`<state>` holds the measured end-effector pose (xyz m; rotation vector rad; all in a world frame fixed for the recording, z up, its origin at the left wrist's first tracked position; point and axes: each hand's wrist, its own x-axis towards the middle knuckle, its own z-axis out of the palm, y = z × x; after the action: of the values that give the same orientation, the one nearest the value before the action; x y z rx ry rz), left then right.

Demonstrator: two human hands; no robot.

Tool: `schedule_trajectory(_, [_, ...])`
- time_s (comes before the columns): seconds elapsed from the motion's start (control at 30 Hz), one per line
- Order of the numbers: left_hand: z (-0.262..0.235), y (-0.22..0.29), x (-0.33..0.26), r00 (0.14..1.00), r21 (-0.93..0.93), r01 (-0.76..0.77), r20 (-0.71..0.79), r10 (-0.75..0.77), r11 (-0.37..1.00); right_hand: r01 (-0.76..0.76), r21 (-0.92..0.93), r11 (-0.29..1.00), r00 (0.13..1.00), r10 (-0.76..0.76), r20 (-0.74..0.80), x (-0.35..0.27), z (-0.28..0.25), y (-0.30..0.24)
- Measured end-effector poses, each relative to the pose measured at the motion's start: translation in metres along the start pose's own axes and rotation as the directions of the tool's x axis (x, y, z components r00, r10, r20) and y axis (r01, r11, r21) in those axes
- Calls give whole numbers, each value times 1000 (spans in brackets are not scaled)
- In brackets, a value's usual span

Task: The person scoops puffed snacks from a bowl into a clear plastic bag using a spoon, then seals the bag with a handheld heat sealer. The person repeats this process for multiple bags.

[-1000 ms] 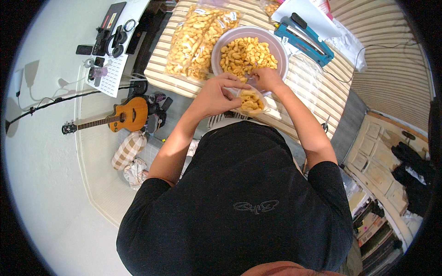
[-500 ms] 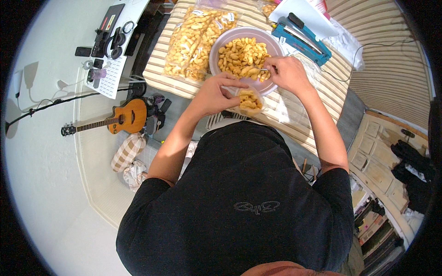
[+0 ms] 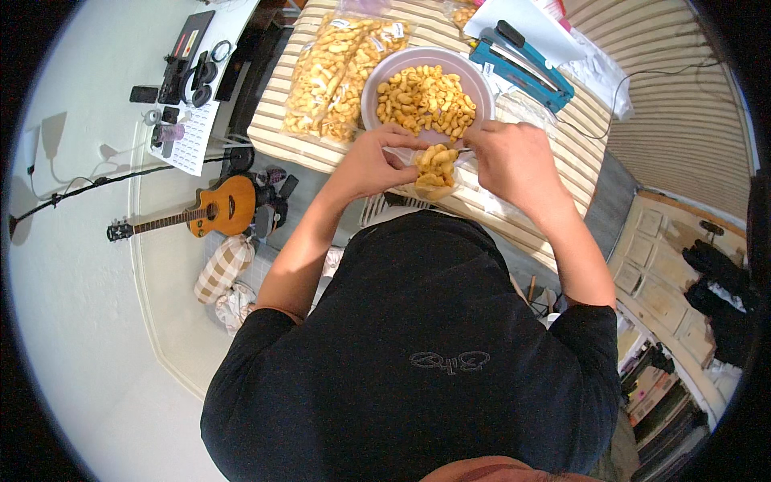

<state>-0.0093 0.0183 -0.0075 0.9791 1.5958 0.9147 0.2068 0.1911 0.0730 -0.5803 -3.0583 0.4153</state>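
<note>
My left hand [image 3: 371, 166] grips a small clear plastic bag [image 3: 436, 189] by its side, with curved yellow-orange snacks in its bottom. In my right hand [image 3: 514, 161] is the handle of a spoon [image 3: 465, 150], its bowl heaped with the same snacks right over the mouth of the bag. The spoon's own shape is mostly covered by the snacks and fingers. Just beyond both hands stands a wide pale purple bowl [image 3: 486, 90], holding a pile of loose snacks [image 3: 426, 96], with some of its floor showing on the near side.
Large filled snack bags [image 3: 328, 76] lie left of the bowl on a striped cloth-covered table [image 3: 277, 120]. A teal bag sealer [image 3: 526, 71] with a cord and white paper [image 3: 522, 32] sit to the right. A guitar [image 3: 221, 206] leans at the left.
My right hand has drawn the loaded spoon out of the bowl, toward me, to the bag's mouth. The left hand stays almost in place with the bag.
</note>
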Motion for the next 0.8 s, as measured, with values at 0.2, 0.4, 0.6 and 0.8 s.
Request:
schedule_trajectory(0.2, [0, -9, 2, 999, -29, -35, 11, 36, 999, 153, -2, 988, 987, -152, -48, -6, 13, -15])
schedule_trajectory(0.4, [1, -6, -1, 999, -2, -40, -5, 40, 999, 108, 32, 994, 994, -108, 1, -2, -10, 2])
schedule_trajectory(0.6, [1, -4, -5, 998, -36, -61, -10, 61, 997, -110, 14, 994, 989, 111, -103, 25, 10, 40])
schedule_trajectory(0.8, [-3, -3, -8, 997, 19, -68, 22, 68, 997, -170, -218, 961, 984, 179, 22, 44, 125, 88])
